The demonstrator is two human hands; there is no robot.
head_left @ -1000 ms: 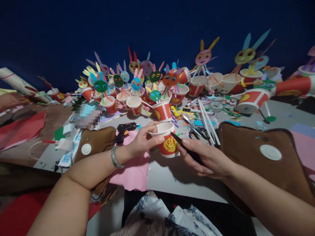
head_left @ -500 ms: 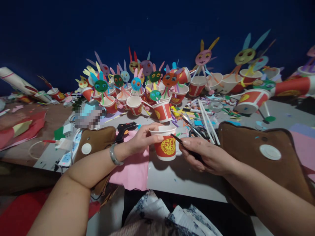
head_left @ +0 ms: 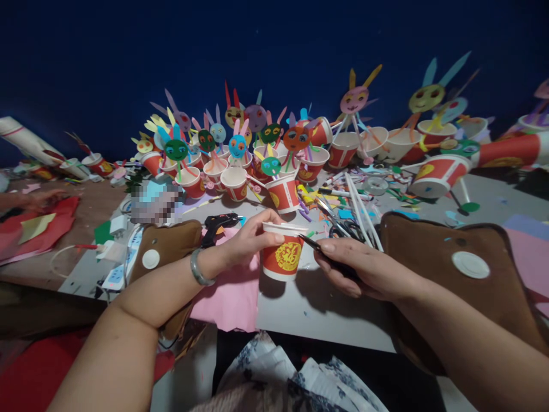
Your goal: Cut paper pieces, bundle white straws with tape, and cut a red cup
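A red paper cup [head_left: 281, 257] with a white rim and a yellow emblem is held above the grey table by my left hand [head_left: 253, 239], thumb outside and fingers around the far side of the rim. My right hand [head_left: 354, 266] grips a slim black tool [head_left: 311, 243], most of it hidden in the palm. The tool's tip is at the cup's right edge, just below the rim; whether it pierces the wall I cannot tell. Pink paper [head_left: 229, 292] lies under my left wrist.
Several cups with paper rabbit faces [head_left: 238, 147] stand at the back. A black glue gun [head_left: 217, 228], scissors [head_left: 343, 226] and white strips [head_left: 362, 212] lie nearer. Brown cushions [head_left: 433, 274] flank both arms. Another person's hand [head_left: 40, 199] is over red paper at far left.
The cup has tilted and shifted slightly left in my left hand. The black tool still meets its right edge. Another person's hand has come into view at far left.
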